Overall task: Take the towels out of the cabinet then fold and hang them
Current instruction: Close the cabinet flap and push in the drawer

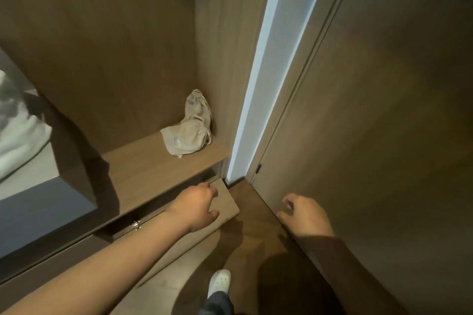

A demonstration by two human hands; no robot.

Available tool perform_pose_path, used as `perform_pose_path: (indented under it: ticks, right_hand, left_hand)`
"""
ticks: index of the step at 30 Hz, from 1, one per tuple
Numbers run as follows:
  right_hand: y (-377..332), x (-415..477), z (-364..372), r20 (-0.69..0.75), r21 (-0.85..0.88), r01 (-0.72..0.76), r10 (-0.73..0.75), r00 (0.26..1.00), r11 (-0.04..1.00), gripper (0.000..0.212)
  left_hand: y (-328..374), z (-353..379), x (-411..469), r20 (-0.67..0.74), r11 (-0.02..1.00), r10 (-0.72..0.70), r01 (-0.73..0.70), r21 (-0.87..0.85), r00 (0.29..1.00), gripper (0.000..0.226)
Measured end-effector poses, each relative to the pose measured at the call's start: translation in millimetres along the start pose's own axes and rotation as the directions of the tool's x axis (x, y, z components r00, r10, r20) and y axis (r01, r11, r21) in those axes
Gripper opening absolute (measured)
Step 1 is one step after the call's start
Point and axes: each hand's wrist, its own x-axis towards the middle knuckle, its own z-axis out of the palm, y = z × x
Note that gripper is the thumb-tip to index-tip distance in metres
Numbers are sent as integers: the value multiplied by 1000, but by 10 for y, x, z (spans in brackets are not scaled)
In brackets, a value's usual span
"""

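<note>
The left hand [197,208] is gripping the top edge of a low brown wooden cabinet door [228,202], which is standing ajar under a brown wooden ledge [143,169]. The right hand [304,215] is hovering beside a tall brown wall panel [371,135], its fingers loosely curled and holding nothing. A crumpled off-white cloth [190,133] is lying on the ledge, tucked into the corner, while the cabinet's inside is sitting hidden in shadow.

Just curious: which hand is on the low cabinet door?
The left hand, fingers curled over the top edge of the cabinet door; the right hand holds nothing.
</note>
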Motion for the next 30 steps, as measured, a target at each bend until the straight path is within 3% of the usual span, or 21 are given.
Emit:
perform_pose_path:
  ticks: [9, 12, 14, 21, 30]
  right_hand:
    - [193, 1133, -53, 115, 52, -46, 40, 993, 998, 36]
    - [228, 1397, 3, 160, -14, -20, 22, 987, 1000, 39]
    - [234, 1548, 38, 198, -30, 1, 5, 980, 1000, 46]
    - [145, 2160, 222, 232, -8, 147, -141, 963, 989, 38]
    - [236, 3073, 970, 382, -25, 278, -248, 890, 960, 39]
  left_hand:
    - [-38, -14, 1107, 38, 998, -24, 26, -62, 999, 45]
    - [-133, 32, 1330, 61, 995, -59, 64, -79, 996, 45]
    - [-204, 77, 1449, 88, 989, -96, 105, -102, 991, 46]
    - [-464, 385, 1760, 136, 955, -248, 266, -135, 959, 50]
    - [-486, 1281, 2086, 212, 838, -455, 496, -226, 865, 50]
